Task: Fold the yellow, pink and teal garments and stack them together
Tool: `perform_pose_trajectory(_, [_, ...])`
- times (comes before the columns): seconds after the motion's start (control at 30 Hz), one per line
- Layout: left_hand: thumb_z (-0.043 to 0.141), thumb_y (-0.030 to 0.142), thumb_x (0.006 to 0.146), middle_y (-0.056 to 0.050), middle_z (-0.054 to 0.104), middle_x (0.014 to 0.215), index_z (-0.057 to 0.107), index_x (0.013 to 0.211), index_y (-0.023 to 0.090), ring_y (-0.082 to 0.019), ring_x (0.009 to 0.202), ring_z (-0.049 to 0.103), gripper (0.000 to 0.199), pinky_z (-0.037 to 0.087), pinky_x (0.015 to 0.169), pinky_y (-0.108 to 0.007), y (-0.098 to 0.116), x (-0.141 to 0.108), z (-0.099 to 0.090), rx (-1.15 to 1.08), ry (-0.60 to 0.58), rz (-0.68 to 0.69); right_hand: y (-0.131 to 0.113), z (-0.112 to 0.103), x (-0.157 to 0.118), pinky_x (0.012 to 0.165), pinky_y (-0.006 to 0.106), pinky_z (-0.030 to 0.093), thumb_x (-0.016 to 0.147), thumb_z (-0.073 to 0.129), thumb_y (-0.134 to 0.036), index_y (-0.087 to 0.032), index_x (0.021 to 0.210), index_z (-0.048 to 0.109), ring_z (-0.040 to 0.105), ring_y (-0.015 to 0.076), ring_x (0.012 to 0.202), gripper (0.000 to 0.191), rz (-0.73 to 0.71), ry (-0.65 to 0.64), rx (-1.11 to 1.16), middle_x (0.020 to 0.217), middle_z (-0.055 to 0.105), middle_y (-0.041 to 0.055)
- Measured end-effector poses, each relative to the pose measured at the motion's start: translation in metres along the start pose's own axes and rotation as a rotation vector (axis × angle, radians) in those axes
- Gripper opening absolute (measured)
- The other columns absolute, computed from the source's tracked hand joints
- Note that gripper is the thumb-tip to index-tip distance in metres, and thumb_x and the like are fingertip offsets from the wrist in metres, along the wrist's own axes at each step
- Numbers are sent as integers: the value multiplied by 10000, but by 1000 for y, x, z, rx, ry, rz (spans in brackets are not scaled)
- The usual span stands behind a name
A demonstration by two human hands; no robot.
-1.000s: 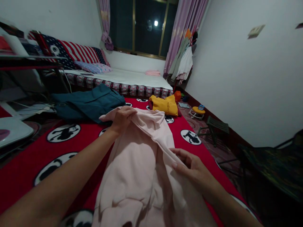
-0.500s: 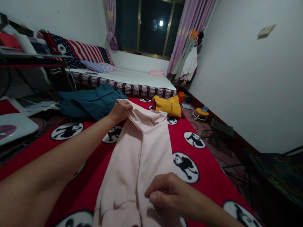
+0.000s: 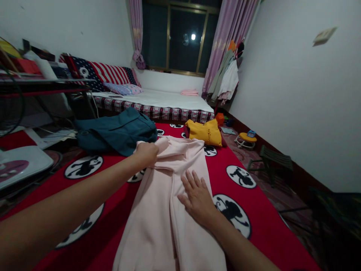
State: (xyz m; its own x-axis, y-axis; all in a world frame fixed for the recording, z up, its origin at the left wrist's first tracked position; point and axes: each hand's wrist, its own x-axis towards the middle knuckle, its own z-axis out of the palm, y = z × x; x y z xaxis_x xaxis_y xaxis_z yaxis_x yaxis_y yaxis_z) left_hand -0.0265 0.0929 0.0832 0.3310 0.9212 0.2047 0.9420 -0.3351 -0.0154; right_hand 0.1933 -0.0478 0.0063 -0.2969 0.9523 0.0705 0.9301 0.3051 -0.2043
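A pale pink garment (image 3: 160, 203) of soft sweatshirt-like cloth lies lengthwise in front of me, its far end bunched in loose folds. My left hand (image 3: 147, 153) is closed around the far left corner of it and lifts that edge a little. With fingers spread, my right hand (image 3: 199, 199) rests palm down on the right half of the cloth, just below the folded far end. The garment's near end runs out of view at the bottom. Underneath is a red blanket (image 3: 270, 229) with black monkey figures in white circles.
Left of the garment lies a dark teal garment (image 3: 115, 130); beyond it on the right sits a folded yellow garment (image 3: 205, 132). A low bed (image 3: 163, 99) stands by the window. On the right floor are a yellow stool (image 3: 246, 137) and a folding stool (image 3: 272, 160).
My right hand has moved forward from the near end of the pink garment and opened flat on it. The left hand has kept hold; the far edge is now lower and more folded.
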Motion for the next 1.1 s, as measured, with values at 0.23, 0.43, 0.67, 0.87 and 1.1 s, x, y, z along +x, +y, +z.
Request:
perform_pose_trajectory(0.23, [411, 198, 843, -78, 662, 1199, 610, 1233, 167, -189, 1063, 610, 438, 443, 898, -260, 27, 65, 25, -518, 78, 289, 3, -3, -2, 1159, 538, 143, 927, 417, -470, -242, 1494, 299, 76, 274, 1470, 622, -2, 31, 17, 1593, 149, 35])
perform_pose_trajectory(0.43, [630, 427, 708, 0, 658, 669, 699, 751, 152, -174, 648, 588, 286, 415, 596, -243, 24, 83, 43, -523, 32, 216, 4, -6, -2, 1156, 541, 160, 923, 438, -457, -240, 1475, 346, 109, 281, 1465, 600, -9, 37, 61, 1586, 179, 45])
perform_pose_trajectory(0.67, [554, 251, 788, -84, 684, 870, 656, 935, 205, -239, 804, 606, 184, 399, 640, -305, 10, 60, 66, -341, 501, -284, 2, -5, -3, 1145, 546, 180, 896, 500, -415, -236, 1441, 407, 166, 301, 1451, 581, -3, 80, 126, 1572, 237, 59])
perform_pose_trajectory(0.87, [545, 197, 790, -97, 665, 937, 662, 975, 195, -270, 896, 600, 219, 446, 754, -354, 9, 50, 91, -296, 522, -246, 29, -16, 22, 933, 370, 448, 890, 504, -326, -211, 1132, 649, 589, 223, 1078, 304, 10, 270, 363, 1204, 653, 81])
perform_pose_trajectory(1.1, [538, 159, 797, -72, 643, 929, 668, 956, 198, -248, 901, 582, 208, 448, 805, -360, 9, 49, 87, -400, 629, -48, 120, -37, 136, 692, 273, 467, 823, 480, -250, -153, 1243, 577, 606, 166, 708, 442, 335, 534, 382, 815, 672, 39])
